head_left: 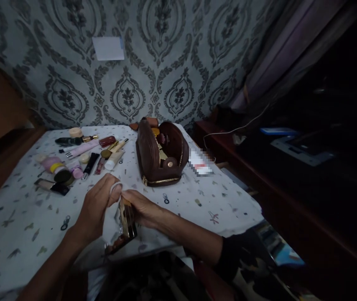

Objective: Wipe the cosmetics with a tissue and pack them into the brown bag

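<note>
My left hand (98, 205) is closed on a crumpled white wipe (111, 223), pressed against a case. My right hand (142, 207) grips that glossy gold and dark flat case (127, 217) by its far side. Both hands meet low over the table's near edge, the thumbs close together. What the case holds cannot be seen. Beyond them, a brown leather makeup bag (149, 152) stands unzipped, with several small items inside. Left of it lie cosmetics, among them a white squeeze tube (114, 160), a black tube (90, 165) and a purple bottle with a yellow band (53, 165).
A white patterned cloth (178, 213) covers the table. A dark red compact-like item (107, 141) and a beige tube (51, 186) lie among the cosmetics. Right of the bag is a blurred-out white item (200, 163). A thin white cable (238, 129) crosses a dark surface at right.
</note>
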